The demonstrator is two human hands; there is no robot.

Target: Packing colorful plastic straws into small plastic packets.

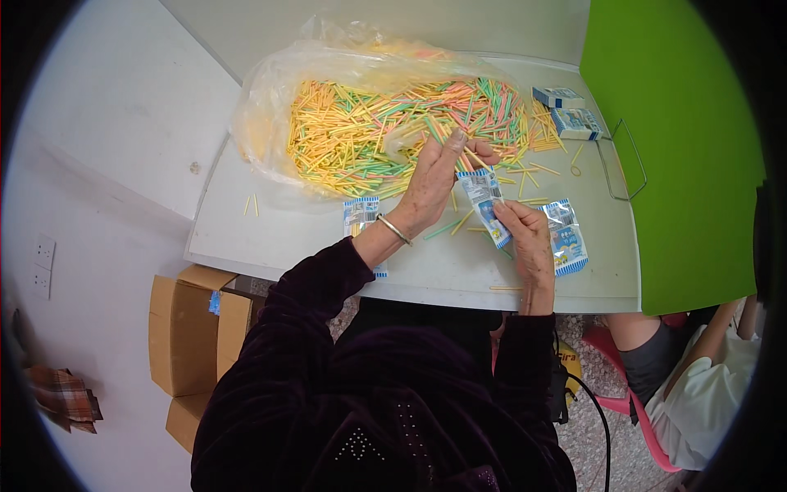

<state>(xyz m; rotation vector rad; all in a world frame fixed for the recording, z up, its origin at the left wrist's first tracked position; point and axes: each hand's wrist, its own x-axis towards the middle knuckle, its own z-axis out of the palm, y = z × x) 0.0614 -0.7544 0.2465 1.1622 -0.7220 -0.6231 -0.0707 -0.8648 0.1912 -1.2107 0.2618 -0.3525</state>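
A green partition (672, 164) stands along the right edge of the pale tabletop (270, 234). On the far part of the tabletop lies a big clear plastic bag (266, 115), its mouth spread wide over a heap of thin sticks (344, 135) in yellow, orange, green and pink. At the lower right, another person in white (713, 394) sits on a pink chair (652, 435). A cardboard box (180, 336) with its flaps out stands below the near left edge.

The left hand (437, 172) pinches a small bundle of sticks (434, 129) between thumb and fingers, just in front of the heap. The right hand (525, 238) pinches the lower part of a blue-and-white packet (482, 199), thumb on its face. The bundle slants down to the packet's upper end; whether the tips are inside, I cannot tell.

Another packet (567, 238) lies just right of the right hand, and one (361, 211) lies partly under the left forearm. Two small packet stacks (576, 124) sit near the partition. A metal bracelet (395, 230) circles the left wrist.
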